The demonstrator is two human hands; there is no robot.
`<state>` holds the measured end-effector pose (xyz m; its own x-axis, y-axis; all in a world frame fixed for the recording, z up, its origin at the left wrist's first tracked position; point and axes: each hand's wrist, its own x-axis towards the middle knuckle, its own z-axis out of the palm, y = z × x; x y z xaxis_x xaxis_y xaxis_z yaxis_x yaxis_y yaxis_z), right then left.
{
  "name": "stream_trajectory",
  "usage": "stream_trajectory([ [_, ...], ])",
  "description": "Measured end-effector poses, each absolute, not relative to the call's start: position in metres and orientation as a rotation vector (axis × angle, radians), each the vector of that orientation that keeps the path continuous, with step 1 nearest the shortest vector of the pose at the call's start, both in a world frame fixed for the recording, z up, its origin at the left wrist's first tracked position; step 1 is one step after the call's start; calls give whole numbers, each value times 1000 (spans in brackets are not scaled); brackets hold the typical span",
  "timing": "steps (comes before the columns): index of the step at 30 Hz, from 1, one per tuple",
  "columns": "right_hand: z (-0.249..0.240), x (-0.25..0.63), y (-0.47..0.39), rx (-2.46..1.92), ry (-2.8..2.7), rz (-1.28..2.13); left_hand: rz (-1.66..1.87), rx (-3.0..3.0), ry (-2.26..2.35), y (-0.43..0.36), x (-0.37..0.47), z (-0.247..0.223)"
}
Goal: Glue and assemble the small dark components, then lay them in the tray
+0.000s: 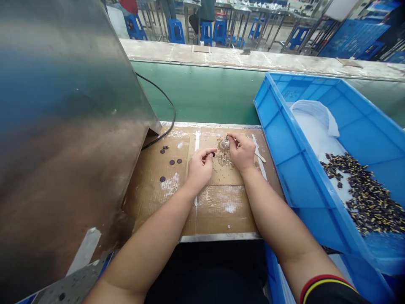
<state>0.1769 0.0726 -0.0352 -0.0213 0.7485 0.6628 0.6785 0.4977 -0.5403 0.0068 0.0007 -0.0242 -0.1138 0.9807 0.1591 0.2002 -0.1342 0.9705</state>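
Observation:
Between the thumb and index finger of my left hand [201, 165] is a small dark disc [213, 155]. My right hand [242, 151] pinches at a small clear round object [224, 144]; what its fingertips hold there is too small to make out. Both hands are above a cardboard sheet [221, 179] on the work surface, a short gap between them. Brown crumbs and a ring-like pattern [224, 159] lie on the sheet between the hands. Several dark discs [172, 162] are scattered to the left of my left hand.
A large blue bin [275, 126] on the right holds white sheeting and many dark and yellow pieces [373, 194]. A metal housing [69, 126] rises at the left, with a black cable [169, 99] beside it. Behind are a green strip, stools and people.

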Motion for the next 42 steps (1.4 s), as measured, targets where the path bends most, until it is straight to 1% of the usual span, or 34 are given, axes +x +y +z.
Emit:
stream_trajectory([
  [11, -32, 175, 71, -1223, -1722, 143, 1344, 1360, 1344, 0, 8, -29],
  [17, -20, 173, 62, -1242, -1570, 201, 1386, 969, 1185, 3, 10, -27],
  [19, -15, 170, 54, -1224, -1478, 327, 1429, 840, 1125, 4, 11, -26],
  [24, -3, 153, 28, -1047, -1248, 879, 1494, 684, 1018, 4, 12, -23],
  [26, 2, 145, 18, -1003, -1224, 1023, 1499, 684, 1013, 3, 11, -22],
  [31, 8, 134, 7, -967, -1211, 1116, 1553, 775, 1001, 2, 8, -21],
  [36, 7, 134, 9, -975, -1172, 1173, 1589, 1002, 1098, 3, 4, -23],
  [42, 10, 138, 13, -893, -937, 1423, 1667, 1368, 1133, 0, -5, -14],
])
